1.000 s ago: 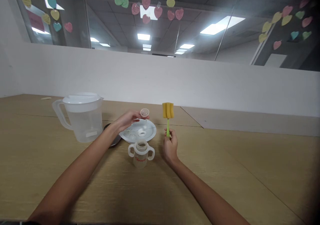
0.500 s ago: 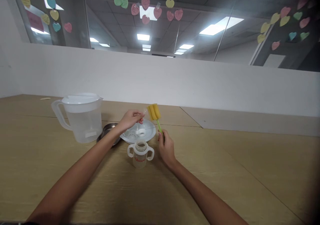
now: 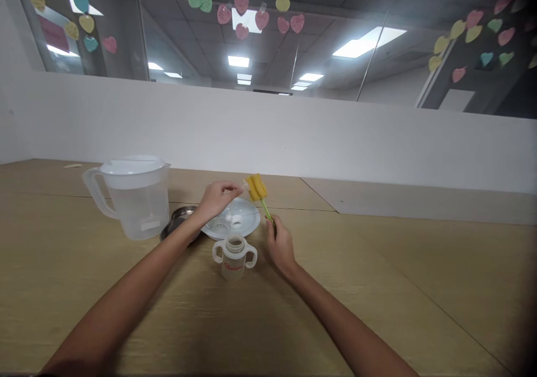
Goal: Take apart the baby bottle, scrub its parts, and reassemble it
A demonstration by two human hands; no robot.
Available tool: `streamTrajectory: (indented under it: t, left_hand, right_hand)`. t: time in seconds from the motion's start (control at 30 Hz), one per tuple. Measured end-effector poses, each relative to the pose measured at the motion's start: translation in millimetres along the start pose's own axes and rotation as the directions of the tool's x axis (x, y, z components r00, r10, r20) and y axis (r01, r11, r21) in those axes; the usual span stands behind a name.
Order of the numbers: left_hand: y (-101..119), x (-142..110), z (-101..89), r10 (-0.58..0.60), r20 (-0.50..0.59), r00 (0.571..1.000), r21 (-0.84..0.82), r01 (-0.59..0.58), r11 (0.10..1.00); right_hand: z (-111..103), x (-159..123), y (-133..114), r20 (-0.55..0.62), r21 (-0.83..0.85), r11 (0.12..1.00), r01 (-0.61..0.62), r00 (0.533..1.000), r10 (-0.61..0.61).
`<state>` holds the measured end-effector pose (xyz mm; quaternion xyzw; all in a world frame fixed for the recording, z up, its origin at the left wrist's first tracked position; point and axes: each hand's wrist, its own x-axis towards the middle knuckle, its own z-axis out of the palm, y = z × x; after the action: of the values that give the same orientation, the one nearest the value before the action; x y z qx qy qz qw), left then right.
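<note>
My right hand point(image 3: 280, 244) is closed around the green handle of a bottle brush point(image 3: 257, 188), whose yellow sponge head points up. Pinched in the fingertips of my left hand point(image 3: 220, 197) is a small clear piece point(image 3: 245, 184), perhaps a bottle nipple, right at the sponge's left side. Below my left hand lies a white plate point(image 3: 253, 220) with a white ring point(image 3: 236, 221) and a clear cap point(image 3: 219, 229) on it. A baby bottle point(image 3: 234, 265) with two white handles and red lettering stands upright and uncapped in front of the plate.
A lidded clear plastic pitcher point(image 3: 140, 203) stands at the left. Between it and the plate sits a dark metal tray point(image 3: 173, 227), partly hidden by my left forearm. Behind the wooden table point(image 3: 335, 293) rises a white wall point(image 3: 235, 131) below a window with heart-shaped notes.
The sponge head has turned slightly and tilted left against the clear piece. My left fingers have shifted a little. The whole view has moved slightly.
</note>
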<state>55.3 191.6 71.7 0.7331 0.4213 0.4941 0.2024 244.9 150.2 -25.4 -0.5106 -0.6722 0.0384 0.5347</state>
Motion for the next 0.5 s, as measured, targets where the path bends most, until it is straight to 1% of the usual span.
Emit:
streamTrajectory:
  t: [0.07, 0.13, 0.23, 0.33, 0.5]
  left_hand:
    - [-1.1, 1.0, -0.3, 0.043, -0.108, 0.993, 0.022, -0.041, 0.999]
    - [-2.2, 1.9, -1.0, 0.081, -0.211, 0.974, 0.026, -0.077, 0.997]
    - [-3.2, 2.6, -1.9, 0.127, -0.306, 0.944, 0.015, -0.129, 0.992]
    - [-3.0, 2.8, -2.2, 0.134, -0.336, 0.932, 0.004, -0.141, 0.99]
    - [-1.3, 2.8, -2.7, 0.122, -0.335, 0.934, -0.004, -0.131, 0.991]
  right_hand:
    - [0.3, -1.5, -3.9, 0.045, 0.019, 0.999, 0.034, 0.998, -0.035]
    - [1.0, -2.6, -6.0, 0.067, 0.037, 0.998, 0.048, 0.996, -0.051]
    - [1.4, -3.1, -5.2, 0.076, 0.036, 0.998, 0.057, 0.995, -0.06]
    - [1.1, -3.1, -3.5, 0.085, 0.027, 0.998, 0.059, 0.995, -0.061]
    - [0.7, -3.0, -3.7, 0.109, 0.027, 0.997, 0.07, 0.991, -0.073]
